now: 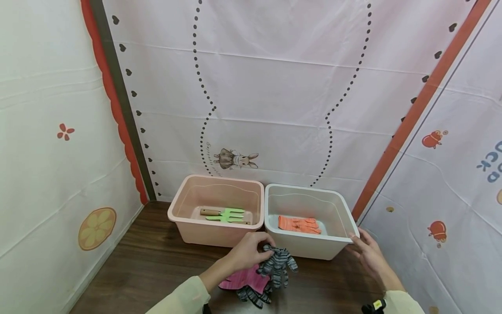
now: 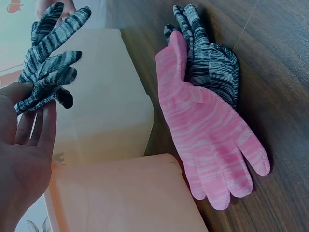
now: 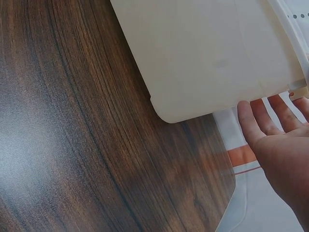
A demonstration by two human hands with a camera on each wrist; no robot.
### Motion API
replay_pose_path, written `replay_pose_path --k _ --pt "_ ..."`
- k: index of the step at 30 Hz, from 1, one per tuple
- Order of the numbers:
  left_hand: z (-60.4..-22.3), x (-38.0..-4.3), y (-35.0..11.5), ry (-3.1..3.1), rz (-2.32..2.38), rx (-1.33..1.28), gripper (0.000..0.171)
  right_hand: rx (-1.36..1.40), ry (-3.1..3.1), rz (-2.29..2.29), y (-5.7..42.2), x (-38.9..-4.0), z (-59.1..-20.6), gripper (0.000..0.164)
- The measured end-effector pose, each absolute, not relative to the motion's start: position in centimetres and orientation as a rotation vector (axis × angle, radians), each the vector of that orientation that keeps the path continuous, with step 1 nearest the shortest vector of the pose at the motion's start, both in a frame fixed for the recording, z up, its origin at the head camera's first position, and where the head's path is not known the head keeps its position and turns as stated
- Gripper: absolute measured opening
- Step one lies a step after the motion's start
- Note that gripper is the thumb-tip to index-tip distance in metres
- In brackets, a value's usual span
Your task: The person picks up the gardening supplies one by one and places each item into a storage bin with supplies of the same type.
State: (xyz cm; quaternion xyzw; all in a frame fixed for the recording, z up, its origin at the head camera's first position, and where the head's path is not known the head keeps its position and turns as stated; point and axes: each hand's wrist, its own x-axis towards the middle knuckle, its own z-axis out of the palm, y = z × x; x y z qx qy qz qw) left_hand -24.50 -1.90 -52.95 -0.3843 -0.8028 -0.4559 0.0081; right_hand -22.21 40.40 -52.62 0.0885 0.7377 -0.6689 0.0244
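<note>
My left hand [image 1: 251,250] pinches a black-and-grey striped knit glove [image 1: 277,264], which dangles with its fingers downward in front of the two bins. In the left wrist view, thumb and fingertips grip one end of this glove [image 2: 50,67]. Below it on the table lies a pink knit glove [image 2: 207,125], partly over another striped glove [image 2: 222,72]. At the right front corner of the white bin [image 1: 306,246], my right hand [image 1: 368,255] holds the rim. Folded orange gloves [image 1: 300,224] lie inside that bin.
A pink bin [image 1: 215,233] stands left of the white one, holding green hand forks [image 1: 227,216], at least one with a wooden handle. Printed cloth walls [image 1: 270,96] enclose the dark wooden table [image 1: 157,261] at the back and sides.
</note>
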Motion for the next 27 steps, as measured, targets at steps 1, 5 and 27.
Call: replay_pose_path --k 1,5,27 --pt "-52.9 -24.5 -1.9 -2.505 -1.429 -1.203 0.014 0.273 2.281 -2.068 40.4 -22.2 -52.6 0.073" --pt "-52.5 -24.5 -1.7 -2.497 -1.447 -1.206 0.014 0.278 2.28 -2.065 40.4 -22.2 -52.5 0.073" --pt "-50.4 -25.3 -1.6 -2.451 -1.396 -1.155 0.012 0.257 2.294 -2.032 40.5 -22.2 -52.5 0.074"
